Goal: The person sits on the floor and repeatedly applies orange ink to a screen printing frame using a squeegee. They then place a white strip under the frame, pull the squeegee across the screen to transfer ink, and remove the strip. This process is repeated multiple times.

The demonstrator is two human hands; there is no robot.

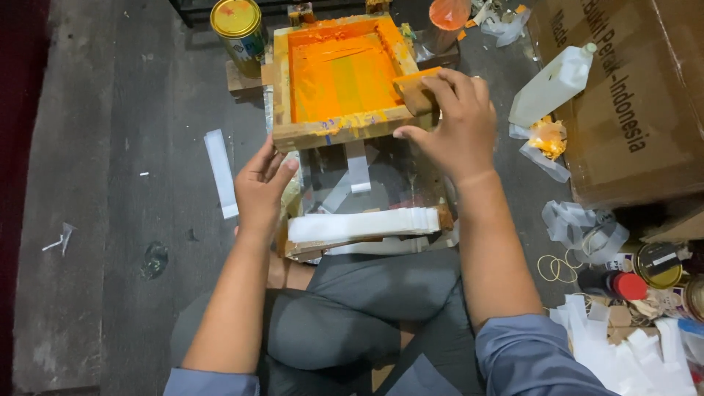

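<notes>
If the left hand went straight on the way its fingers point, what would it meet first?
The left hand points up and right. It would probably first meet the near wooden edge of the orange-inked screen frame, just past its fingertips; depth is hard to judge.

Grey floor (110, 220) – white strip (221, 172), paint can (239, 26), cardboard box (631, 95) lie on it.

A grey, worn floor (110, 147) spreads out to the left, scuffed and dotted with small paper scraps (59, 240). Along the far left edge runs a dark red strip (18, 147). A big brown cardboard box (631, 95) fills the upper right. Light falls evenly from above, without hard shadows.
</notes>
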